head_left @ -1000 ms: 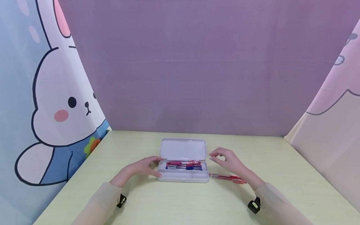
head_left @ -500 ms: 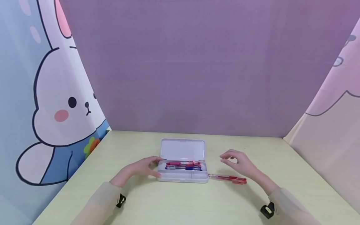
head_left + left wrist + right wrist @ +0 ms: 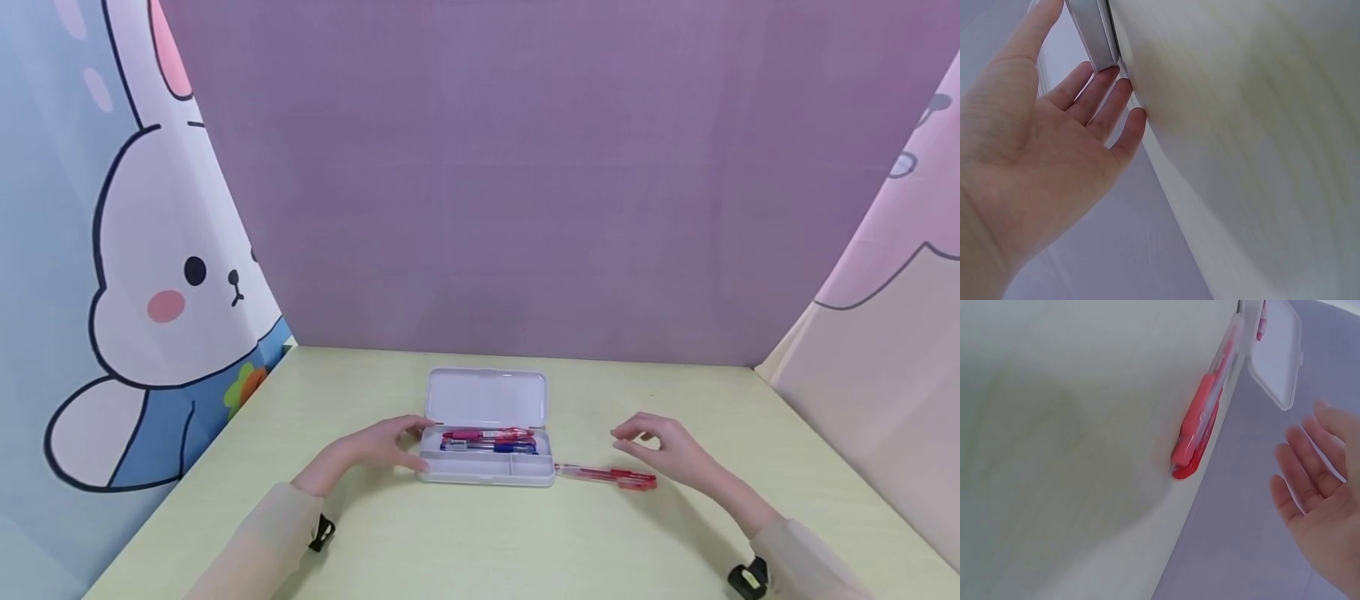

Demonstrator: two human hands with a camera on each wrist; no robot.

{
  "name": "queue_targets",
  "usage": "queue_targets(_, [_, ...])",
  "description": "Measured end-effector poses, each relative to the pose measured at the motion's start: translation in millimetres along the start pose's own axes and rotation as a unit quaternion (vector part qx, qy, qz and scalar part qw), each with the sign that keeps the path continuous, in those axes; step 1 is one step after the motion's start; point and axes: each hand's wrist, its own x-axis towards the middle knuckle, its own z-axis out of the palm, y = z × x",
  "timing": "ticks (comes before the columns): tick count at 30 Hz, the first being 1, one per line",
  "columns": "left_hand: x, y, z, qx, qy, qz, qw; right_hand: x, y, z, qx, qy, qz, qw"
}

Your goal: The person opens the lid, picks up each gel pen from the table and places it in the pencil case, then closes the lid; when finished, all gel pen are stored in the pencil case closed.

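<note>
One case (image 3: 465, 468) gripped between spread fingers of left hand (image 3: 378, 443), two red pens (image 3: 1195, 422) (overlapping) near loosely bent, empty fingers of right hand (image 3: 667, 454).

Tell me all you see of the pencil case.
The pencil case is white, oblong, round-cornered, and looks like hard plastic. It lies on the table, its lid swung open toward the back. The rear compartment holds red and blue pens; the front splits into a long and a short section. The left hand touches its left end; whether the loose red pens by its right end touch it is unclear.
</note>
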Motion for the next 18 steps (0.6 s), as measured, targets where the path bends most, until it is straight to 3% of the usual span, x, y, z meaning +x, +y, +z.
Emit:
queue_targets(10, [-0.6,1.9,-0.5,-0.003,-0.001,-0.001,1.0000,-13.9,6.2,-6.4,-0.001,-0.034,0.011,0.999])
queue_targets(18, [0.0,-0.3,0.0,0.001,0.001,-0.004,1.0000,-22.8,13.4,-8.9,0.023,-0.089,0.058,0.994])
